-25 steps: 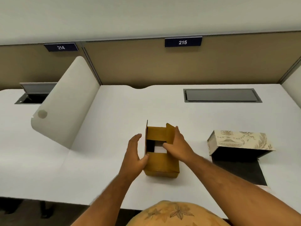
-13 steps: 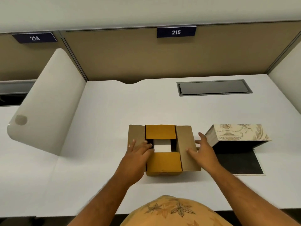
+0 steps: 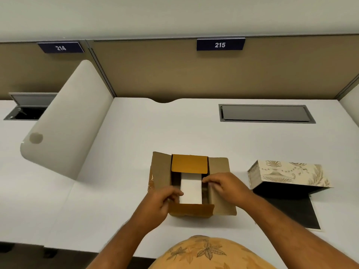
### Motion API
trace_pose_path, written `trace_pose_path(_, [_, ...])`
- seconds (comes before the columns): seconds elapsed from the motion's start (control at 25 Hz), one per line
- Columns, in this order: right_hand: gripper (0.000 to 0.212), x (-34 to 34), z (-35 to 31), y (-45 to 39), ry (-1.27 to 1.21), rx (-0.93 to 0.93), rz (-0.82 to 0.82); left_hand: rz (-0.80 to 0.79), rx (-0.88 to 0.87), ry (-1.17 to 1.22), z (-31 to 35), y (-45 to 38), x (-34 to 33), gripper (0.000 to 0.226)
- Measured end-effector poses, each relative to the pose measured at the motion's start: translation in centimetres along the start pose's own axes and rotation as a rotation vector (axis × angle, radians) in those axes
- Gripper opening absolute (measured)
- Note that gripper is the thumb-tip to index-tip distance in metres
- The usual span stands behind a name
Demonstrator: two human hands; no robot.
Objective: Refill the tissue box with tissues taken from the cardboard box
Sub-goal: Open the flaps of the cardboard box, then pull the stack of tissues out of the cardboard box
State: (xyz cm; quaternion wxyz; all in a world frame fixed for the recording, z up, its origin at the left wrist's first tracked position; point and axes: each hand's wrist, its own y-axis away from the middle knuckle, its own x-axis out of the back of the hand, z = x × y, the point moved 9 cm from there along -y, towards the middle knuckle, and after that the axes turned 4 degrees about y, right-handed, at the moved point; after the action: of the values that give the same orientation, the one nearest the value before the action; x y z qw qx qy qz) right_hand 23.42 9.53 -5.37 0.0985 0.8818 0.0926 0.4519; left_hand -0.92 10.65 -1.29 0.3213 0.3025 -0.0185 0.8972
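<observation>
A brown cardboard box [image 3: 189, 164] stands on the white desk, low in the middle of the view, with all its flaps folded out. A white stack of tissues [image 3: 191, 188] shows inside it. My left hand [image 3: 161, 200] curls over the stack's left edge. The fingertips of my right hand [image 3: 223, 186] pinch its right edge. The stack sits level with the box opening. To the right lies the cream patterned tissue box [image 3: 287, 174], tipped open, its black inside and black base panel [image 3: 291, 208] exposed.
A white rounded divider panel [image 3: 66, 121] rises at the left. A grey cable hatch [image 3: 266, 113] is set flush in the desk at the back right. Brown partition walls close the back. The desk's front edge [image 3: 77, 247] runs just below my forearms.
The side flaps were pushed flat outward. Both hands then moved inward from the flaps onto the two sides of the tissue stack, and more of the stack is visible.
</observation>
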Motion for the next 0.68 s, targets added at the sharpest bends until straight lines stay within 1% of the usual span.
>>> trace_pose_path(0.08, [0.041, -0.3, 0.0, -0.1, 0.077, 0.029, -0.029, -0.051, 0.060, 0.069, -0.7, 1.2, -0.9, 0.062])
trace_pose_path(0.2, [0.066, -0.7, -0.3, 0.3, 0.126, 0.069, 0.028, -0.156, 0.187, 0.055, -2.1, 2.4, -2.9, 0.060])
trace_pose_path(0.24, [0.076, -0.9, -0.3, 0.5, 0.138, 0.066, 0.054, -0.153, 0.216, 0.037, -2.3, 2.6, -3.3, 0.055])
trace_pose_path(0.32, [0.097, -1.2, -0.2, 0.4, 0.148, 0.030, 0.082, -0.085, 0.215, -0.006, -1.6, 2.2, -3.3, 0.047])
trace_pose_path(0.36, [0.108, -1.3, -0.2, 0.1, 0.129, 0.019, 0.080, -0.056, 0.209, -0.014, -1.3, 1.7, -3.3, 0.049])
trace_pose_path(0.4, [0.118, -1.4, -0.4, -0.4, 0.111, 0.015, 0.069, -0.058, 0.223, -0.015, -1.1, 1.0, -3.3, 0.056])
trace_pose_path(0.48, [0.131, -1.7, -0.7, -1.7, 0.117, -0.002, 0.042, -0.159, 0.294, -0.038, -1.3, -0.4, -4.1, 0.075])
trace_pose_path(0.6, [0.129, -1.6, -0.5, -3.7, 0.128, -0.049, 0.073, -0.374, 0.387, -0.151, -1.6, -2.7, -5.5, 0.106])
trace_pose_path(0.68, [0.125, -1.7, 0.1, -4.5, 0.139, -0.078, 0.085, -0.439, 0.463, -0.132, -1.8, -4.0, -6.4, 0.123])
